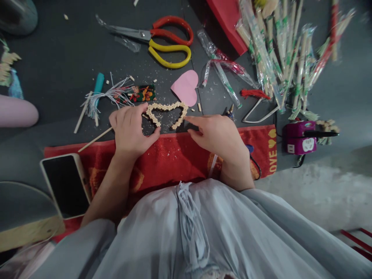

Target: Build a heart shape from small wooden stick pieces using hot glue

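An open heart-shaped outline made of small beige pieces [167,106] lies on the dark table, its lower point not joined. My left hand [128,130] spans its left side, index fingertip at the upper lobe and thumb at the lower end. From the right, my right hand [217,133] touches the outline's edge with a stretched index finger; the thumb is apart and nothing is held. Just above the outline lies a pink paper heart [186,88]. Beside my left hand is a thin wooden stick [95,138].
Scissors with red and yellow handles [170,42] lie at the back. Wrapped sticks [279,50] are heaped at the back right, near a purple device [299,137]. A red towel [165,155] runs along the front edge, with a phone [66,186] at left.
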Demonstrator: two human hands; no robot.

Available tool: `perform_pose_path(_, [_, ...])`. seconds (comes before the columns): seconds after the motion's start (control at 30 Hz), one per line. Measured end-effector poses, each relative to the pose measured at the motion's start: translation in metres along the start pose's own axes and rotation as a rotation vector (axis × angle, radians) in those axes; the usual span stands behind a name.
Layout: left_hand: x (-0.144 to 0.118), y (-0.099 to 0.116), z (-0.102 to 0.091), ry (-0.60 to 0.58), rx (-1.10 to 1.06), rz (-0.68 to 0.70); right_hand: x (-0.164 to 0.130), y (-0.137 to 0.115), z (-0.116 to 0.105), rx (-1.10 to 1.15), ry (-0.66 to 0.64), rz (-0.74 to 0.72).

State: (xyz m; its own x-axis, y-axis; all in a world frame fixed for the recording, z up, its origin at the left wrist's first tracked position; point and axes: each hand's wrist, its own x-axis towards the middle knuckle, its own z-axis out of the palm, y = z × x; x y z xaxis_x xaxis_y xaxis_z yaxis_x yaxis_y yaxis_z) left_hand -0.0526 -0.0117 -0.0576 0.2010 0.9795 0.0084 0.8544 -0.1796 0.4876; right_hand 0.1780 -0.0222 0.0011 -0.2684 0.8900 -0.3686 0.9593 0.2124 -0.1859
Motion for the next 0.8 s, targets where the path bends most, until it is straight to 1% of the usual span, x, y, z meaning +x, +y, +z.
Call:
perform_pose_path(0.17, [-0.0005, 0.0008, 0.0002, 0.027, 0.028, 0.024, -0.0003, 0.0002, 0.0001, 0.002, 0.002, -0.002])
perform_pose_path(0.33, [-0.0004, 0.0010, -0.0002, -0.001, -0.025, -0.002, -0.0005, 0.0003, 0.0002, -0.006, 0.007, -0.009])
perform_pose_path(0.5, [-0.0004, -0.0011, 0.0011, 0.026, 0.006, 0.018, -0.0009, -0.0003, -0.0004, -0.022, 0.000, 0.000])
perform_pose_path(0.8, [-0.0010, -0.0013, 0.0027, 0.014, -0.060, -0.018, -0.0004, -0.0016, -0.0024, -0.027, -0.034, 0.016])
